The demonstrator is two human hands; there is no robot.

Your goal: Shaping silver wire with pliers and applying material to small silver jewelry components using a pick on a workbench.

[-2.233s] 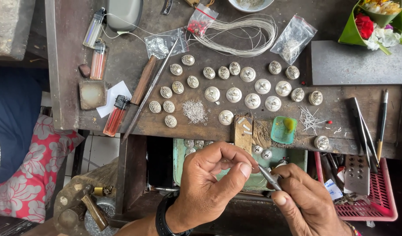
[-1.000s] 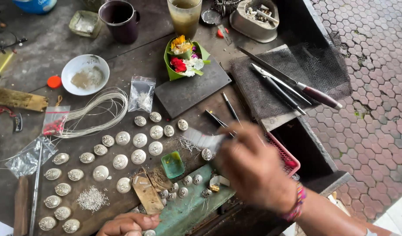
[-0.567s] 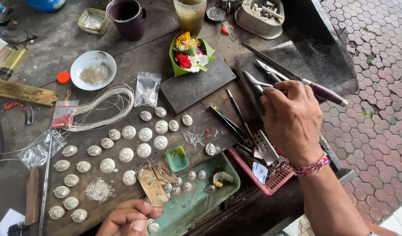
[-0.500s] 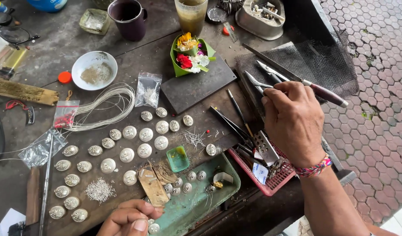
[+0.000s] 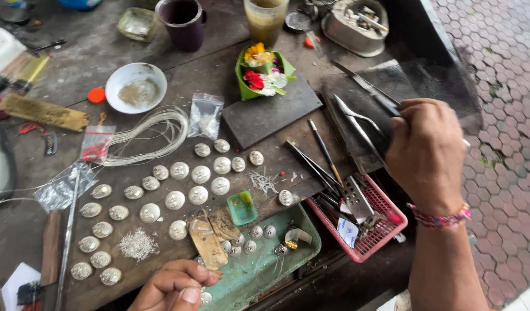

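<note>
My right hand (image 5: 426, 152) reaches over the dark cloth (image 5: 432, 75) at the bench's right side. Its fingers are curled around the dark handle of a long metal tool (image 5: 363, 86). A pair of steel tweezers (image 5: 357, 124) lies just left of it. At the bottom edge, my left hand (image 5: 173, 285) rests by the green tray (image 5: 288, 259), fingers pinched on a small round silver piece (image 5: 204, 298). Several domed silver pieces (image 5: 199, 173) lie in rows on the wooden bench (image 5: 92, 57).
A pink basket (image 5: 386, 230) holds tools and pliers. Behind are a slate slab (image 5: 271, 112), a flower offering (image 5: 259, 72), a white bowl (image 5: 135, 86), a wire coil (image 5: 150, 135), a mug (image 5: 181, 23), a glass (image 5: 265, 17) and a tin (image 5: 354, 20). Brick paving (image 5: 495, 115) lies right.
My right hand left the left hand, swung right over the pink basket, then rose onto the dark cloth and closed on the long tool. The view turned right.
</note>
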